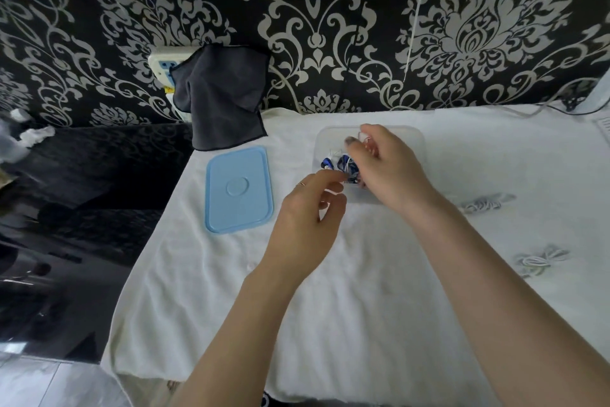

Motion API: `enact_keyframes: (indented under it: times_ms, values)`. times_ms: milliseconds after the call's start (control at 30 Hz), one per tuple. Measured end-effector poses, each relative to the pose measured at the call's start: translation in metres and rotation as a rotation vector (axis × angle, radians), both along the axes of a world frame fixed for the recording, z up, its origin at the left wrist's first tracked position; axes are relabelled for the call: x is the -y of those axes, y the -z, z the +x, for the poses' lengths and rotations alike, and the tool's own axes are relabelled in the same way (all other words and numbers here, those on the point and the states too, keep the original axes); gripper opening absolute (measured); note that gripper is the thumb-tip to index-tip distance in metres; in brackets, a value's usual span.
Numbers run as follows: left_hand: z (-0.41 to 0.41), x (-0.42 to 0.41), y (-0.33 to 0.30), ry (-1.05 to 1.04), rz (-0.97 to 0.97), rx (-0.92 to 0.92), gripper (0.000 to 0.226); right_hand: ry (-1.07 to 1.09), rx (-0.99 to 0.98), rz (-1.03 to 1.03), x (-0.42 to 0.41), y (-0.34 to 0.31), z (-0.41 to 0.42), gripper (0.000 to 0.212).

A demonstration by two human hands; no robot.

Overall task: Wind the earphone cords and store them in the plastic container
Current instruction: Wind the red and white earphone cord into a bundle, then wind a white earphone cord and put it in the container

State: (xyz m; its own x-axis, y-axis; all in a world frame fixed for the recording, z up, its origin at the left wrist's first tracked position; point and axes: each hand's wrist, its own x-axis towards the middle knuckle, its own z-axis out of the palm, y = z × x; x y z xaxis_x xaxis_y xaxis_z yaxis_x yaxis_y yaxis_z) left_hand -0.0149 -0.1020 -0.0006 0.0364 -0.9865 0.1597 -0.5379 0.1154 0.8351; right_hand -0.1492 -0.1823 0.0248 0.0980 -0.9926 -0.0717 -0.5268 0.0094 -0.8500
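Observation:
A clear plastic container stands open on the white towel, with a blue and white earphone bundle inside it. My right hand reaches over the container, and its thumb and forefinger pinch a thin white cord above the bundle. My left hand hovers at the container's front left corner with loosely curled fingers that hold nothing I can see. Two wound white earphone bundles lie on the towel to the right, one nearer the container and one closer to me.
The container's light blue lid lies flat to its left. A dark grey cloth hangs over a white power strip at the back. The towel ends at a dark surface on the left.

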Motion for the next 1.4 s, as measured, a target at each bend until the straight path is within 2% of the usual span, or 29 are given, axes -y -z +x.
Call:
enact_keyframes:
  times_ms: [100,333,467,567,633,700,800,867,1133,1233,1300,1400]
  values:
    - [-0.004,0.0,0.001,0.011,-0.017,0.043,0.031,-0.076,-0.116,0.007,-0.001,-0.002,0.004,0.052]
    - [-0.012,-0.001,0.0,-0.062,0.021,0.004,0.035,-0.088,-0.121,0.084,-0.003,-0.011,-0.011,0.063]
    - [-0.014,-0.001,0.004,-0.062,0.06,0.023,0.031,0.094,-0.046,-0.185,-0.011,-0.011,-0.027,0.04]
    - [-0.016,-0.004,0.008,0.002,0.097,0.081,0.03,0.175,-0.177,-0.29,-0.019,-0.009,-0.057,0.031]
    - [-0.019,-0.004,0.008,0.018,0.117,0.107,0.031,0.186,-0.325,-0.233,-0.024,-0.006,-0.082,0.039]
    - [-0.02,-0.003,0.009,-0.005,0.117,0.105,0.03,0.16,-0.505,-0.09,-0.028,-0.002,-0.104,0.046]
    - [-0.017,-0.002,0.009,-0.025,0.143,0.111,0.028,0.034,-0.708,0.141,-0.03,0.009,-0.12,0.041]
    - [-0.015,-0.003,0.01,-0.007,0.184,0.126,0.028,-0.006,-0.721,0.215,-0.03,0.016,-0.126,0.033]
    - [-0.01,-0.007,0.012,0.033,0.246,0.176,0.033,0.025,-0.744,0.176,-0.025,0.026,-0.129,0.01]
    - [-0.006,-0.006,0.012,0.021,0.244,0.176,0.034,0.018,-0.736,0.197,-0.025,0.024,-0.127,0.016]
    - [-0.006,-0.006,0.009,-0.007,0.16,0.186,0.032,0.013,-0.712,0.217,-0.025,0.023,-0.125,0.02]
    - [-0.009,-0.002,-0.001,-0.023,-0.123,0.315,0.03,0.001,-0.618,0.235,-0.026,0.02,-0.12,0.016]
